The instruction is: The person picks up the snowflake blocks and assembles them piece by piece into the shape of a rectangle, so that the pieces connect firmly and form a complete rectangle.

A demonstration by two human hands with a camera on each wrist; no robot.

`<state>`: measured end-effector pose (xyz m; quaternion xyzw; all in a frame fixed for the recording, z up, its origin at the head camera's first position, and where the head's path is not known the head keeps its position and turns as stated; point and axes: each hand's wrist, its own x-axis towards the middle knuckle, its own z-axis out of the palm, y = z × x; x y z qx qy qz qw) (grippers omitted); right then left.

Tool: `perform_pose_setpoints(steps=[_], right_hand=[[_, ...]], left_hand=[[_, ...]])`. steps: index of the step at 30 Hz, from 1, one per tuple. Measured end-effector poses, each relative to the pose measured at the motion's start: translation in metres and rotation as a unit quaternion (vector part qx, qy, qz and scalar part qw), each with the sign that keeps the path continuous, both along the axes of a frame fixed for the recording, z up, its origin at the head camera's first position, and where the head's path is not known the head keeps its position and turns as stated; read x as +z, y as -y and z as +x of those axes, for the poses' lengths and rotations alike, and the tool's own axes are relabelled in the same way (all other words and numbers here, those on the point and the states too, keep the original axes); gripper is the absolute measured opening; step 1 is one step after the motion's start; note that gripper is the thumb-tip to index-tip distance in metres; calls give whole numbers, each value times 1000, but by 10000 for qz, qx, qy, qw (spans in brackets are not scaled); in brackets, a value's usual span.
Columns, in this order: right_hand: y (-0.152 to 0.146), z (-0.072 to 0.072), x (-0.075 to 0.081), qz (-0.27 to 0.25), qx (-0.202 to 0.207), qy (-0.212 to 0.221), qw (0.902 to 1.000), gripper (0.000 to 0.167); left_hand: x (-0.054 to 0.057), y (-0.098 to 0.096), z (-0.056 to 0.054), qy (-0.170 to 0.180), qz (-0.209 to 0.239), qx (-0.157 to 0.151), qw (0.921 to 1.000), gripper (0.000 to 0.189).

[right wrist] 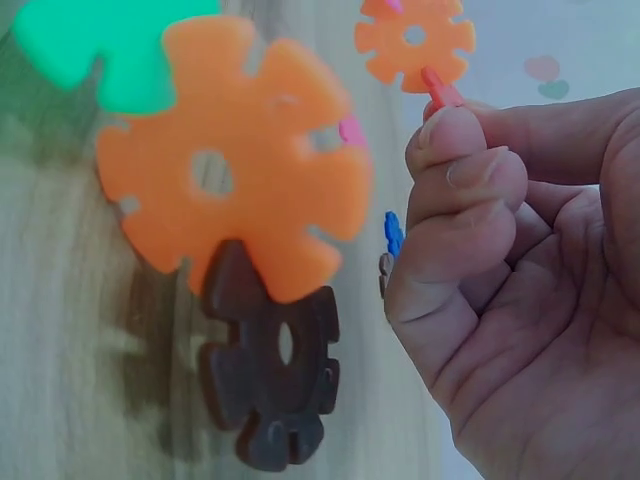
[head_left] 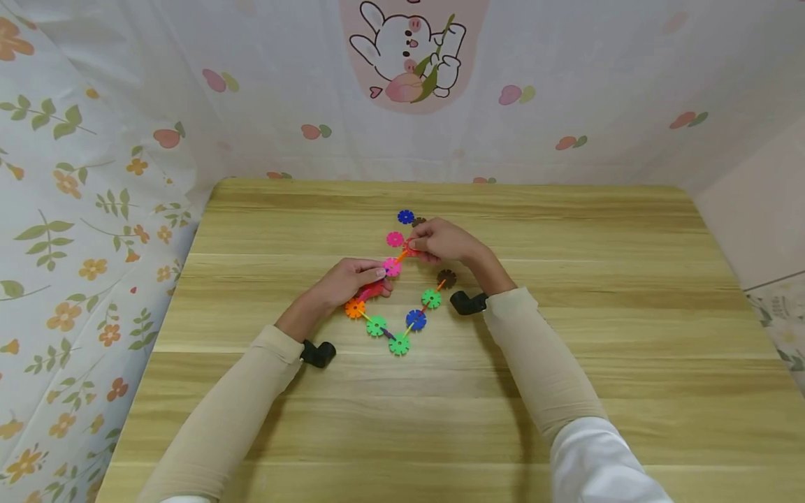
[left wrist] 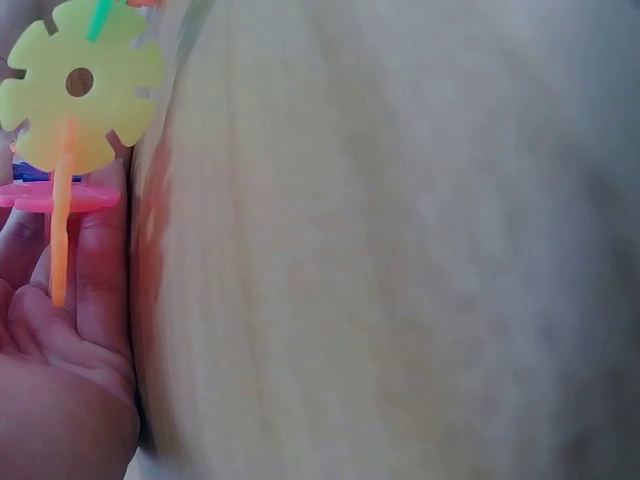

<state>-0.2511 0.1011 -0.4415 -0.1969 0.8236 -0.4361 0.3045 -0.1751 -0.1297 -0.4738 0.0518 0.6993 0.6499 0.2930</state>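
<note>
A chain of colourful notched plastic discs curves across the table between the hands, with a green disc (head_left: 399, 344) at its near bend and a brown disc (head_left: 446, 279) ending its right side. My left hand (head_left: 339, 285) pinches the chain by a pink disc (head_left: 392, 267), thumb on top. In the left wrist view, a yellowish disc (left wrist: 115, 105) and an edge-on orange disc (left wrist: 60, 250) stand over the palm. My right hand (head_left: 448, 241) pinches a red disc (right wrist: 443, 93) between thumb and fingers, and an orange disc (right wrist: 440, 45) joins it.
Beyond the hands lie a loose blue disc (head_left: 405, 216), a pink disc (head_left: 395, 239) and a brown disc (head_left: 418, 222), partly covered by the right hand. The wood-grain table (head_left: 597, 314) meets a patterned curtain (head_left: 251, 84) at the back and left. Black wrist-worn pieces sit below both hands.
</note>
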Motion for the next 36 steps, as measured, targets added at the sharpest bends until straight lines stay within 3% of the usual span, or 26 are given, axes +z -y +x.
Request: perform_pose_setpoints(steps=[23, 32, 36], right_hand=[[1, 3, 1, -23, 7, 95, 10000, 31], [-3, 5, -1, -84, -170, 123, 9997, 31], [-10, 7, 1, -153, -441, 81, 9989, 27]], left_hand=[[2, -1, 0, 260, 205, 125, 9994, 31], [3, -3, 1, 270, 88, 258, 9993, 32], [3, -3, 2, 311, 49, 387, 9988, 33]])
